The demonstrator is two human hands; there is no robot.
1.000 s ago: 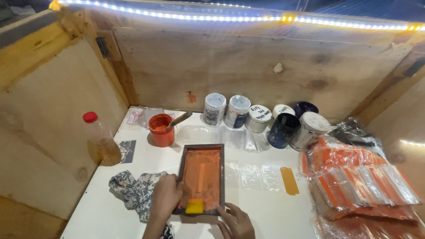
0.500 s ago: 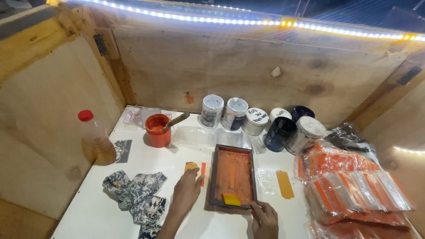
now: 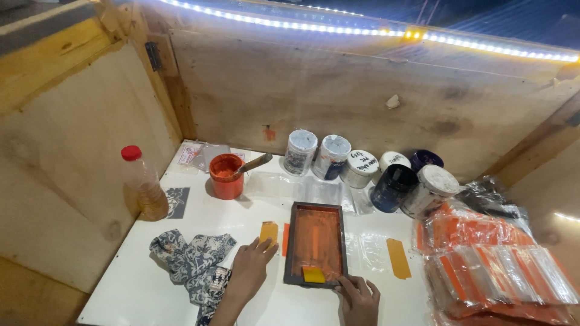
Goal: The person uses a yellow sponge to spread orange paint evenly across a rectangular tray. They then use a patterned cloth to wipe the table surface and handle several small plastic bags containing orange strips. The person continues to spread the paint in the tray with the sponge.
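**A:** So, biggest first: white tabletop (image 3: pixel 181 284) inside a plywood box, and the dark printing frame (image 3: pixel 315 244) sits mid-tabletop, long axis running straight away from the person.

**B:** Where are the hands?

**A:** Left hand (image 3: pixel 252 265) lies spread flat just left of the frame, fingertips by a small orange sticker (image 3: pixel 269 231). Right hand (image 3: pixel 357 297) is at the frame's near right corner, nearer the yellow squeegee (image 3: pixel 313 274).

**B:** Gripping it?

**A:** Can't tell; its fingers are curled and the picture's edge cuts it off.
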